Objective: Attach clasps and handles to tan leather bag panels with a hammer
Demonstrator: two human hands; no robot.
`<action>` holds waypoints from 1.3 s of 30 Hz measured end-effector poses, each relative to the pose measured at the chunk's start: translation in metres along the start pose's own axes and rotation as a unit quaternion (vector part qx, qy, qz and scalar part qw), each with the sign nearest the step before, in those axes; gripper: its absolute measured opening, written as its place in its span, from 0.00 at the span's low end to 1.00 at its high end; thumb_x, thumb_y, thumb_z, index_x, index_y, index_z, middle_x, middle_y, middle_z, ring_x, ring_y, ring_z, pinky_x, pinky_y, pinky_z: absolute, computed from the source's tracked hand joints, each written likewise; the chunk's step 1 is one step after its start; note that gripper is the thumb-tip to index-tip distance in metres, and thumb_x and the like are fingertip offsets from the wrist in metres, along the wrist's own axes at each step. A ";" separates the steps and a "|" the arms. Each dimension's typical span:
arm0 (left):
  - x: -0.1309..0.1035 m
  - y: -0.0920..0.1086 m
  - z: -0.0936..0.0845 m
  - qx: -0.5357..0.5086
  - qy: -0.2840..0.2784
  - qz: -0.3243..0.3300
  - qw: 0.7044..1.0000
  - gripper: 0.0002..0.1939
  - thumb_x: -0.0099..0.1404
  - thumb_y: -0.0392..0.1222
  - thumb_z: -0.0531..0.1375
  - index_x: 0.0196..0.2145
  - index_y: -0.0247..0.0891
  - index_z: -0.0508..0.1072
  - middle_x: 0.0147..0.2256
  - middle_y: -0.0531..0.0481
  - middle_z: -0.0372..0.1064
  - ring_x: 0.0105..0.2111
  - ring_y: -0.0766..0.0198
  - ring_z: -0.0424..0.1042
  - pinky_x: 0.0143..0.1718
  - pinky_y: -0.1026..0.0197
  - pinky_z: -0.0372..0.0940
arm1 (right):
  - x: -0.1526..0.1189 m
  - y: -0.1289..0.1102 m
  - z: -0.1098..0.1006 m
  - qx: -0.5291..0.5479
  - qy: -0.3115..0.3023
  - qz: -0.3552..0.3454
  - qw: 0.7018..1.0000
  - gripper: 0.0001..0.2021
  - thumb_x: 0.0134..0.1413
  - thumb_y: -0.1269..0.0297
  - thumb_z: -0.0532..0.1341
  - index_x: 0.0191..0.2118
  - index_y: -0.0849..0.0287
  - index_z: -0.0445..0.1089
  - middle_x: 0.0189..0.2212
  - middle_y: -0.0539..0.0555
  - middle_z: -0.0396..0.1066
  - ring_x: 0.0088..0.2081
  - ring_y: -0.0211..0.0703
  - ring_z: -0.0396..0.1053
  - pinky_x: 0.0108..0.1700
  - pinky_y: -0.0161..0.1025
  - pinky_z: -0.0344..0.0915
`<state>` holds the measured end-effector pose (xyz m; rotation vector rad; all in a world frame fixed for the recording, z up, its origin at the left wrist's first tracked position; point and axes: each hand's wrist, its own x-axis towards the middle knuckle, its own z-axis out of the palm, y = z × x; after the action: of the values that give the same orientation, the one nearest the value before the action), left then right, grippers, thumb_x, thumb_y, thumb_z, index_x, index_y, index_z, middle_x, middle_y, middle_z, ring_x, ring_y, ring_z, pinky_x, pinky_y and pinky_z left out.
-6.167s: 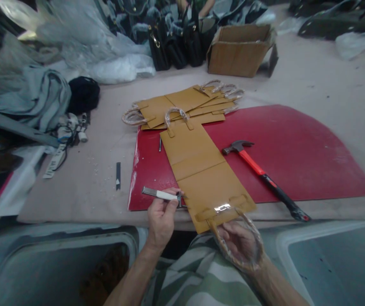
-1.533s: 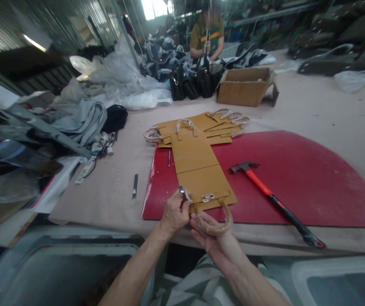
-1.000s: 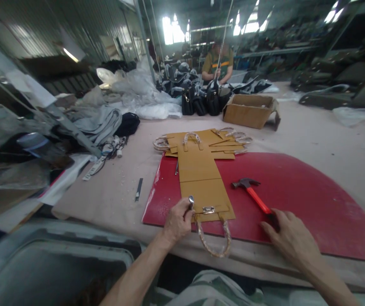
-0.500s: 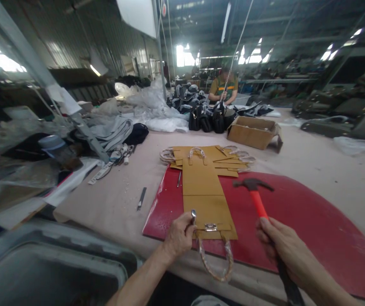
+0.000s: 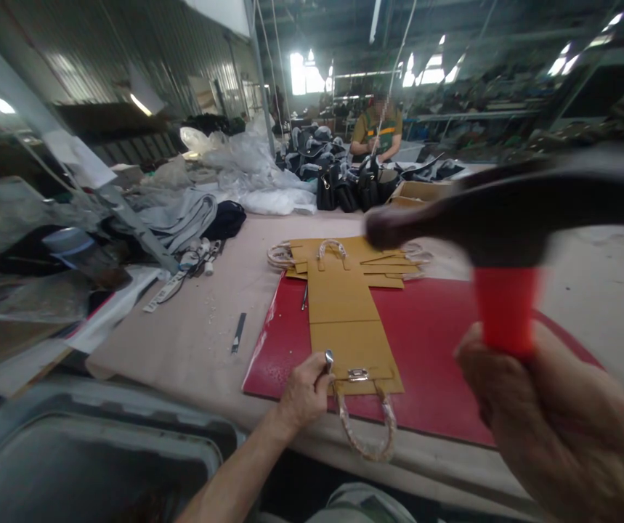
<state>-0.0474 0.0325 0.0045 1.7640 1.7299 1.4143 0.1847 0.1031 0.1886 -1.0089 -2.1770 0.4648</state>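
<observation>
My right hand [image 5: 562, 421] grips a claw hammer [image 5: 508, 305] by its red-and-black handle, raised close to the camera and blurred. Between the fingers of my left hand [image 5: 304, 392] a short metal punch [image 5: 328, 359] stands upright, at the left edge of a tan leather bag panel [image 5: 347, 341]. On the panel's near end is a silver metal clasp plate [image 5: 358, 375], just right of the punch. A plastic-wrapped bag handle [image 5: 369, 454] hangs from that end over the table edge. Beneath the panel lies a red board [image 5: 271, 363].
More tan panels [image 5: 385, 270] with wrapped handles are stacked behind. A flat blade-like tool [image 5: 238, 334] lies on the table to the left. A grey plastic bin [image 5: 99, 407] stands at front left. Black bags [image 5: 338, 189] and a cardboard box [image 5: 415, 192] sit farther back, near a seated person [image 5: 377, 134].
My right hand has lifted the hammer up toward the camera from low over the board. My left hand keeps the punch beside the clasp plate. The view has shifted slightly.
</observation>
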 end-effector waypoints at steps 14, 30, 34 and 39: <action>-0.005 -0.010 0.001 0.013 -0.004 0.018 1.000 0.08 0.67 0.31 0.54 0.42 0.37 0.70 0.42 0.43 0.74 0.44 0.58 0.75 0.45 0.59 0.71 | -0.040 0.132 0.017 -0.051 -0.195 0.263 0.944 0.18 0.64 0.52 0.45 0.26 0.54 0.57 0.20 0.51 0.61 0.22 0.40 0.59 0.27 0.37 0.56; -0.014 -0.007 -0.008 0.033 -0.022 0.111 0.993 0.14 0.66 0.29 0.57 0.48 0.39 0.72 0.50 0.42 0.74 0.51 0.58 0.75 0.52 0.56 0.73 | -0.037 0.082 0.119 -0.076 -0.158 0.312 0.934 0.12 0.58 0.68 0.60 0.47 0.64 0.67 0.44 0.63 0.69 0.45 0.52 0.67 0.43 0.42 0.59; -0.012 -0.007 -0.011 0.001 0.048 -0.032 0.998 0.06 0.68 0.36 0.60 0.42 0.38 0.76 0.43 0.45 0.78 0.46 0.59 0.78 0.50 0.56 0.74 | -0.028 0.095 0.109 -0.008 -0.180 0.348 0.920 0.06 0.51 0.70 0.62 0.37 0.60 0.67 0.33 0.55 0.71 0.35 0.45 0.66 0.36 0.38 0.55; 0.000 -0.011 -0.014 -0.195 0.086 -0.249 0.945 0.14 0.68 0.46 0.64 0.47 0.35 0.77 0.44 0.43 0.78 0.45 0.57 0.79 0.49 0.56 0.75 | -0.031 0.100 0.106 0.137 -0.162 0.331 0.919 0.07 0.50 0.69 0.60 0.33 0.57 0.60 0.31 0.49 0.68 0.34 0.39 0.66 0.36 0.35 0.60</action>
<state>-0.0644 0.0293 0.0030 0.9378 1.6672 1.5654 0.1763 0.1391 0.0442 -1.5841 -1.9069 1.2920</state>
